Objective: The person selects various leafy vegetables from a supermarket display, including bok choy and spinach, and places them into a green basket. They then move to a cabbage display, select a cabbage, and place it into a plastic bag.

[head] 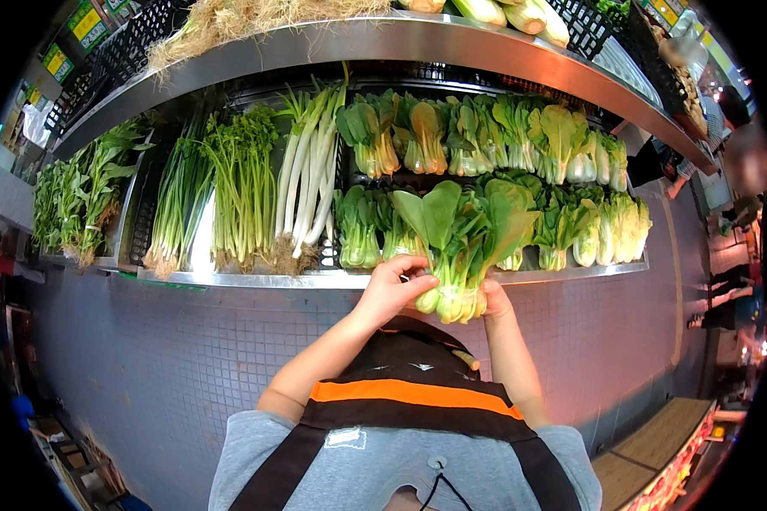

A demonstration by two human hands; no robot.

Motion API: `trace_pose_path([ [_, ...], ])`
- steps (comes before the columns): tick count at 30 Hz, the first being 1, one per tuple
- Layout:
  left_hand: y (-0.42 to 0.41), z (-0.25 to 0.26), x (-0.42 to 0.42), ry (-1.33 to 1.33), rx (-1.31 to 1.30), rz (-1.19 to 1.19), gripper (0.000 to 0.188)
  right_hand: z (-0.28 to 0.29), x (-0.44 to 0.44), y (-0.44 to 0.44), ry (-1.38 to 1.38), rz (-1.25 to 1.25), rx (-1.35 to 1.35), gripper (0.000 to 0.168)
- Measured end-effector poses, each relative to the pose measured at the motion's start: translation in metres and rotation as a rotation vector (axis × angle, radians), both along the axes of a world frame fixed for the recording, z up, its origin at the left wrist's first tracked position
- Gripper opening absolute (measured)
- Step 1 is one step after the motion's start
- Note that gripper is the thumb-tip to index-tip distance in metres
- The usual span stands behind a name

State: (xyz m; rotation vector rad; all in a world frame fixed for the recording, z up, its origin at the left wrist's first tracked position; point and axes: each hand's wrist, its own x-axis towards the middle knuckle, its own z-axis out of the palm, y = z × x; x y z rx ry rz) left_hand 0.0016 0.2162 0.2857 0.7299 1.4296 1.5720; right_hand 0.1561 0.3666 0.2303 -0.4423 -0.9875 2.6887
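A tied bunch of bok choy (454,268) is held up in front of my apron, leaves pointing away from me and pale bases toward me. My left hand (396,284) grips its left side, thumb and fingers at the stems. On the other side my right hand (497,300) holds the bunch, its fingers partly hidden behind the stalks. Beyond it, more bok choy bunches (371,134) stand in two rows on the shelf. Leeks (303,172) with rooty ends lie to the left of them, beside celery (246,185) and green onions (182,198).
A metal shelf edge (358,38) curves above the greens, with pale roots (281,16) hanging over it. The lower shelf has a metal lip (281,280). Leafy bundles (83,198) stand far left. A wooden-topped stand (658,434) is at lower right; people are at the right edge.
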Motion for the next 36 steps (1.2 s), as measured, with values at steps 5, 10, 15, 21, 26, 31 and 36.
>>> trace_pose_path([
  [5, -0.003, -0.016, 0.003, -0.05, -0.072, -0.056, 0.017, -0.005, 0.006, -0.011, -0.032, 0.026, 0.003, 0.085],
  [10, -0.009, -0.029, 0.011, -0.049, -0.215, -0.269, 0.01, -0.025, 0.028, -0.018, -0.049, 0.117, -0.094, 0.081],
  [15, -0.012, -0.044, 0.018, -0.053, -0.161, -0.316, 0.011, -0.036, 0.04, -0.025, -0.049, 0.168, -0.262, 0.077],
  [21, -0.018, -0.063, 0.017, 0.374, -0.202, -0.081, 0.013, -0.056, 0.049, -0.037, 0.0, 0.265, -0.507, 0.071],
  [26, -0.062, -0.079, -0.012, 0.029, -0.244, 0.209, 0.012, -0.044, 0.03, -0.032, -0.025, 0.003, -0.392, 0.065],
  [31, -0.115, -0.094, -0.033, 0.043, -0.377, 0.338, 0.01, -0.008, 0.003, 0.026, -0.268, -0.217, -0.088, 0.063],
  [36, -0.127, -0.099, -0.025, -0.058, -0.313, 0.406, 0.006, 0.021, -0.064, 0.061, -0.785, -0.107, 0.582, 0.069],
])
